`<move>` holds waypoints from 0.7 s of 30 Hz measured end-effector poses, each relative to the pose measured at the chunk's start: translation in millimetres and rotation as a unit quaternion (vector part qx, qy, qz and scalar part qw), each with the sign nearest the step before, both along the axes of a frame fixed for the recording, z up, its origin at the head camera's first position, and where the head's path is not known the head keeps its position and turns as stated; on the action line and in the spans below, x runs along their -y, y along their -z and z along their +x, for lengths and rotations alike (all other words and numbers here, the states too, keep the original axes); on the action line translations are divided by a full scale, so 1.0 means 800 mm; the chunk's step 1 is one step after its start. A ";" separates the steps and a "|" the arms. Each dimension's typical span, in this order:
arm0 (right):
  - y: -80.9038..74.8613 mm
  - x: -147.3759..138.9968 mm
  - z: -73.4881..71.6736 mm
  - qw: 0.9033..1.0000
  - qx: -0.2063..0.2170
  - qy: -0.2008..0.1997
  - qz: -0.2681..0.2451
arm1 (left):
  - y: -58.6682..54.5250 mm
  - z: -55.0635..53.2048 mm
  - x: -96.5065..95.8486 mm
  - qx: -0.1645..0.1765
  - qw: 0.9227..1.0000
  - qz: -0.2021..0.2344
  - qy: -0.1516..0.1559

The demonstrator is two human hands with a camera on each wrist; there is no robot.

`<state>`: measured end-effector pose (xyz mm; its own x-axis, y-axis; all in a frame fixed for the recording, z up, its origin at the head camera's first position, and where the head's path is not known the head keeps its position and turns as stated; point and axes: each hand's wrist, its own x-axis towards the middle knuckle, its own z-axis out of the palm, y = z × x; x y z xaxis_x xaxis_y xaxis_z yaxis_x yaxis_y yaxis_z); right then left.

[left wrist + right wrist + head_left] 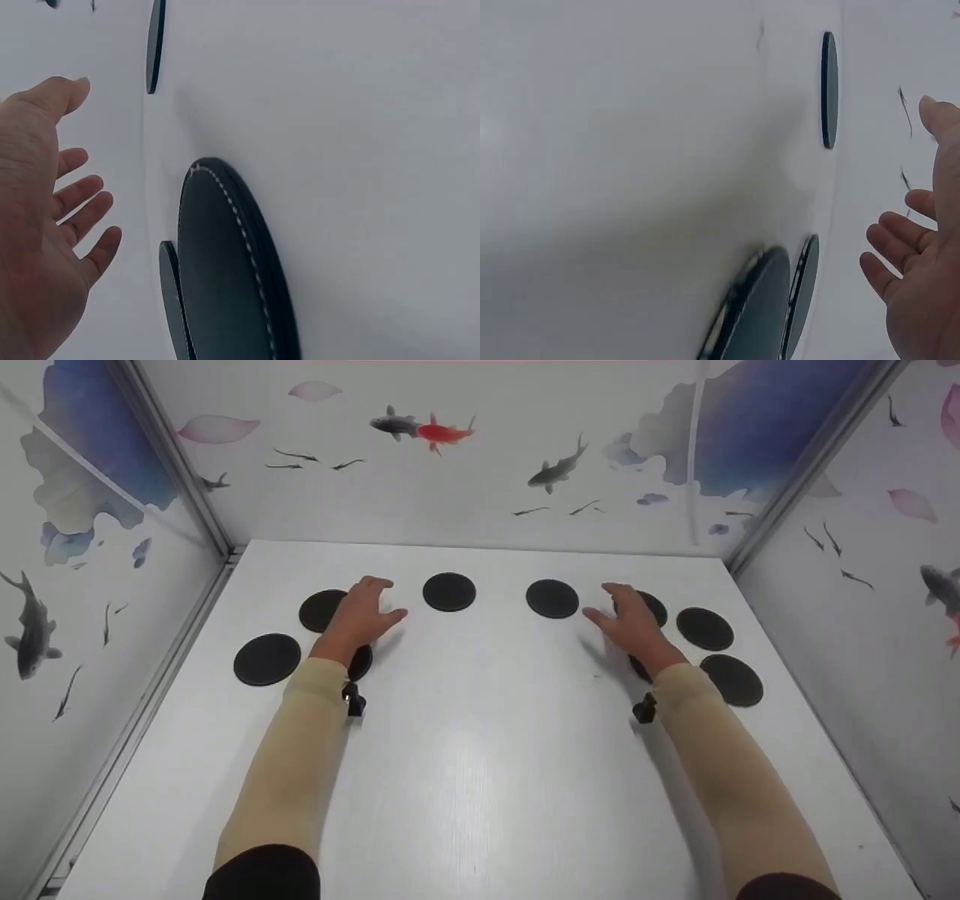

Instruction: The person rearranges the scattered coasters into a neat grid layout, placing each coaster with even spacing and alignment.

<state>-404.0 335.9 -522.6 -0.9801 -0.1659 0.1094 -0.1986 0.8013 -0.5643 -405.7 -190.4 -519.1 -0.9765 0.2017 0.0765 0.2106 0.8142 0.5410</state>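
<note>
Several round black coasters lie flat on the white table. My left hand (361, 613) hovers among the left group, its fingers loosely bent and nothing in them. Beneath it, one coaster (318, 610) and another coaster (361, 663) are partly hidden. White stitching runs along the rim of the near coaster (225, 262) in the left wrist view. On the other side my right hand (630, 621) holds nothing, thumb apart from the relaxed fingers. It partly covers a coaster (655, 607) and a second one by the wrist. Between the hands lie a coaster (449, 592) and another coaster (552, 598).
One more coaster (267, 659) lies at the far left; at the right are a coaster (705, 628) and a coaster (733, 681) partly behind the sleeve. Walls (465, 502) printed with fish and petals enclose the table (480, 765) at the back and both sides.
</note>
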 end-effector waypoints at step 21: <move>0.005 0.197 -0.046 0.997 0.039 -0.068 -0.014 | 0.014 -0.052 -0.063 0.052 0.998 0.040 0.004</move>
